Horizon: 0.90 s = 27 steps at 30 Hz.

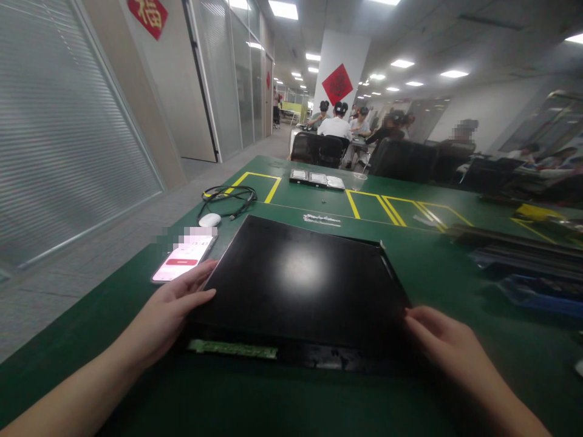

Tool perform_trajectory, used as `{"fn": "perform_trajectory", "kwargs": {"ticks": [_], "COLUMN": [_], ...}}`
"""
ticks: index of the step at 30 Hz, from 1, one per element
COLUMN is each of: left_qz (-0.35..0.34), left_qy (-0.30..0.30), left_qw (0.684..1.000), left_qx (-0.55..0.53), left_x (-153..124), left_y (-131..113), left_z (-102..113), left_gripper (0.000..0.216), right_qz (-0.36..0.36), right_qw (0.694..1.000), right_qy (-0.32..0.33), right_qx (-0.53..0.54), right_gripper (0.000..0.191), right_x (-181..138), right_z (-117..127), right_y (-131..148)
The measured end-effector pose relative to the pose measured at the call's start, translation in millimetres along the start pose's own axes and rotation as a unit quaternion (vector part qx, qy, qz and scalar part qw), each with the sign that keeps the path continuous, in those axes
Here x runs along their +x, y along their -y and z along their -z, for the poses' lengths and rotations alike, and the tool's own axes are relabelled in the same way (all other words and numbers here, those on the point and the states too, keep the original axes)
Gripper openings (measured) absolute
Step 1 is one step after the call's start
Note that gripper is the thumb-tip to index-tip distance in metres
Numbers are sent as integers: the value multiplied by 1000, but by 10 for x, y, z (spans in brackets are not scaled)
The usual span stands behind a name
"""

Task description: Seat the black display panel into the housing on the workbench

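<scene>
a gold 福 stood on the red sign (148, 15) on the pale panel (170, 85) at upper left. the red diamond (337, 84) on the pillar (341, 48) was too blurred to read. the phone (184, 255) showed partly obscured clock digits; labels on the drives (317, 178) were illegible.

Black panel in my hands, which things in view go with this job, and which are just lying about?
In the job:
black panel
left hand, holding its left edge
right hand, holding its right edge

Just lying about, it seems:
lit phone
white mouse
black cable
three flat units in a row
clear round container
</scene>
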<state>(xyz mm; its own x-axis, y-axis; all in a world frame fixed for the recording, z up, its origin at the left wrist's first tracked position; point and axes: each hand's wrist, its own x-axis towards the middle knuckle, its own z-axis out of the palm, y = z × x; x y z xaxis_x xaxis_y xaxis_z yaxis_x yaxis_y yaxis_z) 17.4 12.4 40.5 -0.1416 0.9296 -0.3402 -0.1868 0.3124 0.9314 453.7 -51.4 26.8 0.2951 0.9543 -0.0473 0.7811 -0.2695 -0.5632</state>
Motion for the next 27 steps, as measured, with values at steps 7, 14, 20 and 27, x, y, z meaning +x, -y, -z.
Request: {"fn": "perform_trajectory", "kwargs": {"ticks": [7, 14, 20, 27], "left_qz": [-52, -68, -77, -89], "left_qy": [-11, -8, -11, -12], "left_qw": [996, 989, 982, 976], "left_qx": [75, 134, 170, 197], "left_x": [71, 141, 152, 145], "left_y": [75, 135, 139, 138], "left_z": [61, 95, 103, 127], "left_gripper": [31, 30, 27, 31], "right_qz": [-4, 8, 19, 15], "right_qw": [1000, 1000, 1000, 1000], "right_qy": [-3, -12, -21, -12], "right_qx": [18, 2, -7, -13], "right_gripper": [36, 39, 37, 38], "right_x": [-9, 25, 17, 22], "right_z": [-18, -24, -31, -40], "right_y": [2, -74, -70, -87]}}
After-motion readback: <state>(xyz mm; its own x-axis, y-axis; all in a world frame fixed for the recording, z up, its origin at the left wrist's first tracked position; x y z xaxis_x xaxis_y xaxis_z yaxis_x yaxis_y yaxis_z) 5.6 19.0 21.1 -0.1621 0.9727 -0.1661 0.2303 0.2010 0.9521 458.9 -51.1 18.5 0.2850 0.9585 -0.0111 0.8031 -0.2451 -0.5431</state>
